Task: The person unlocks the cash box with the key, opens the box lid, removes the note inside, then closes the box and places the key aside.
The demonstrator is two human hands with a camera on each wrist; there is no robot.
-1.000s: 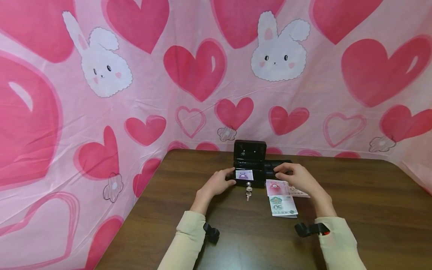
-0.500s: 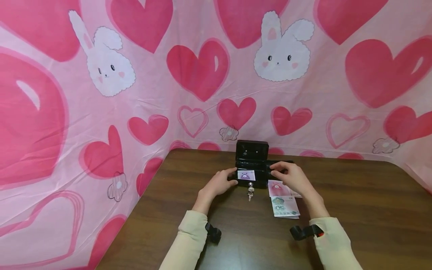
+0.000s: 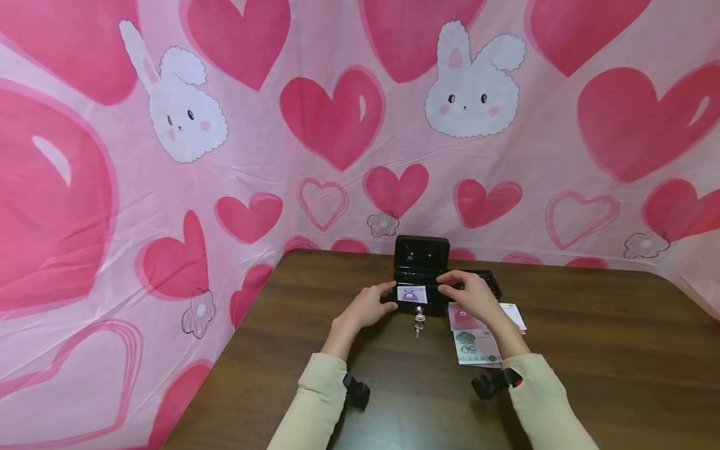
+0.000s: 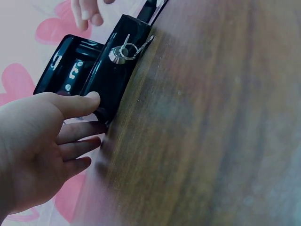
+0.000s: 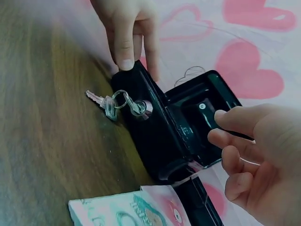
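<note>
A dark wooden tabletop (image 3: 590, 350) fills the lower part of the head view, its grain running left to right. Behind it and along both sides hangs a pink cloth backdrop (image 3: 270, 162) printed with red hearts, outlined hearts and small flowers (creased in places). Two white cartoon rabbits are printed on it, one rabbit at upper left (image 3: 182, 115) and another rabbit at upper right (image 3: 469, 94).
</note>
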